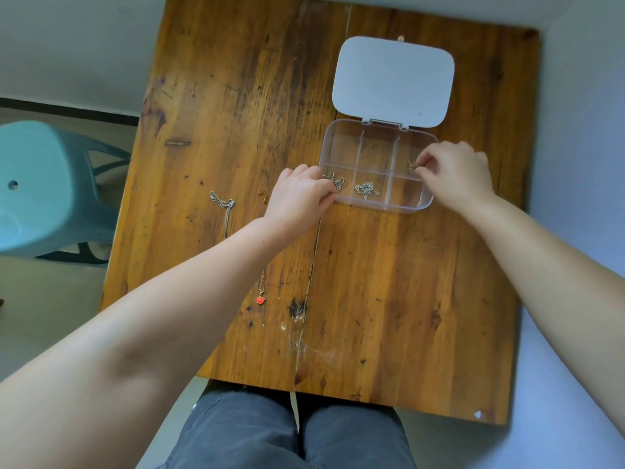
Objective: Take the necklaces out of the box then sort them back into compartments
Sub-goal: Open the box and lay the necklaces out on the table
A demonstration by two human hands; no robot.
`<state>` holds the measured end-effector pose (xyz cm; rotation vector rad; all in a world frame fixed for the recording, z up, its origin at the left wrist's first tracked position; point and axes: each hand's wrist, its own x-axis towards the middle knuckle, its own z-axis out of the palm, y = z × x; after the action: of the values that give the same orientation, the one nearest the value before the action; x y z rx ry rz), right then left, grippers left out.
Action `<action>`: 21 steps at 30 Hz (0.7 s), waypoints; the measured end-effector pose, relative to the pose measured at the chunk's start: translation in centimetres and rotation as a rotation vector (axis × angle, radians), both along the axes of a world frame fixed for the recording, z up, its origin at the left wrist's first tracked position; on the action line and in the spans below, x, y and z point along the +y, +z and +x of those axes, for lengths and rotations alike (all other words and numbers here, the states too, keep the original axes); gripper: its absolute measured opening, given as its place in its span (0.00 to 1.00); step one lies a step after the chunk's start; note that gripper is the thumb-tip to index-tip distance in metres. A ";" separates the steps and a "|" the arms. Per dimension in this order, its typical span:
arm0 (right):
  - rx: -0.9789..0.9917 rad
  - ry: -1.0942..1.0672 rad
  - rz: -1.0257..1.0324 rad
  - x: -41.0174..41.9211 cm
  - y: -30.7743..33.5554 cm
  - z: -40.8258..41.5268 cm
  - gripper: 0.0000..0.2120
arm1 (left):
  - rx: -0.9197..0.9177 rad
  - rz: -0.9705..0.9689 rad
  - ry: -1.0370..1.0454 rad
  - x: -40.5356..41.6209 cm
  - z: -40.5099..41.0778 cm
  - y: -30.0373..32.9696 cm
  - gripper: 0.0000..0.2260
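Clear box (pixel 427 198) sits open near tabletop's far right corner. Our left hand (pixel 297 198) grips its left wall; right hand (pixel 456 174) pinches gold necklace (pixel 412 165) over the right compartments.

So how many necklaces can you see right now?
5, maybe more hidden by hands. Silver chain and gold chain with red heart pendant lie on the wooden table. Two silver ones sit in the clear plastic box's near compartments. The right hand pinches a gold one.
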<state>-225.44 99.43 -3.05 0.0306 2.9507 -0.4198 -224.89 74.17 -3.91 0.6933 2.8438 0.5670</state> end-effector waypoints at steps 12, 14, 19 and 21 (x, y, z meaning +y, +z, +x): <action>-0.383 -0.120 -1.507 -2.9 9.7 1.4 0.08 | -0.580 0.646 -0.067 5.0 -0.1 6.8 0.16; -0.301 -0.169 -1.566 -3.6 10.4 1.6 0.09 | -0.719 0.710 -0.038 4.8 0.3 7.8 0.08; -0.144 -0.480 -1.592 -5.5 9.6 3.2 0.09 | -1.117 1.061 0.167 1.7 3.1 8.1 0.13; -0.345 -0.541 -1.496 -7.9 8.2 5.3 0.16 | -1.314 1.328 0.318 0.9 4.0 8.2 0.11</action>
<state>-220.10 91.49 5.17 0.6023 1.6081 -2.1852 -220.92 75.04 4.32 -0.1386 1.0847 1.9841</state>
